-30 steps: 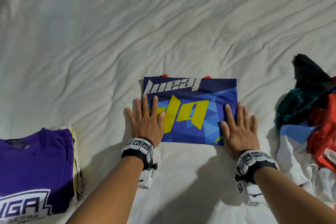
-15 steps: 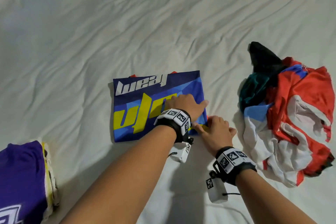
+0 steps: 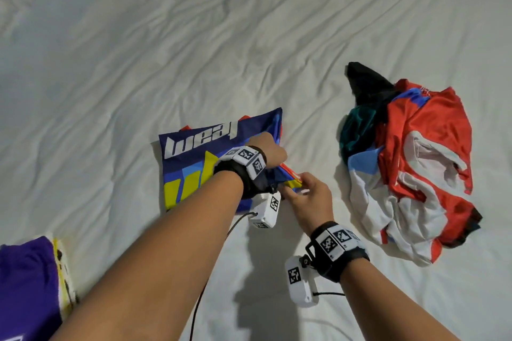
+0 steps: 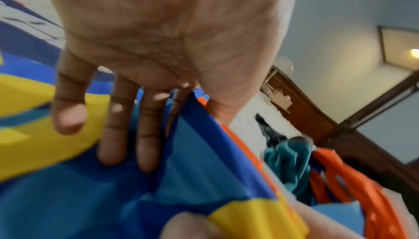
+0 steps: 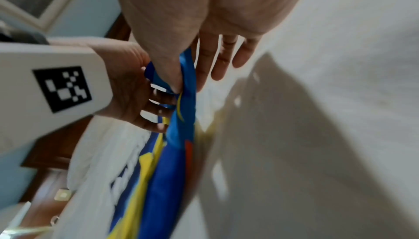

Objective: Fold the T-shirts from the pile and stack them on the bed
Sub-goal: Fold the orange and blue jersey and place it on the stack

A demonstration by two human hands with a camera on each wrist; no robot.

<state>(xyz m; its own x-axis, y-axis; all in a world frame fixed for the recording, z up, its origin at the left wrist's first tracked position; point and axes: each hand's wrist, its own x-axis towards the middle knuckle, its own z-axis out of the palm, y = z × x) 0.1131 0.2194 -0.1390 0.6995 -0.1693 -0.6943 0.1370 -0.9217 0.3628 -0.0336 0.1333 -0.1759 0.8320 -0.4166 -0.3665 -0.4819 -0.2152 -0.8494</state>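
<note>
A folded blue T-shirt [image 3: 194, 166] with yellow and white lettering lies on the white bed sheet [image 3: 194, 36]. My left hand [image 3: 273, 151] reaches across it and grips its right edge between thumb and fingers. That edge is raised off the sheet. My right hand [image 3: 302, 188] pinches the shirt's near right corner between thumb and forefinger, as the right wrist view shows [image 5: 186, 81]. The left wrist view shows blue and yellow cloth [image 4: 68, 198] under my fingers [image 4: 145, 144]. A loose pile of T-shirts [image 3: 415, 174], red, white, teal and black, lies to the right.
A stack of folded shirts with a purple one [image 3: 25, 285] on top sits at the lower left. Wrinkled sheet stretches far beyond the shirt. Dark wooden furniture [image 4: 306, 110] stands past the bed on the pile's side.
Both hands lay flat on the shirt a second ago. The left hand has crossed to the right edge, and both hands now hold and lift that edge.
</note>
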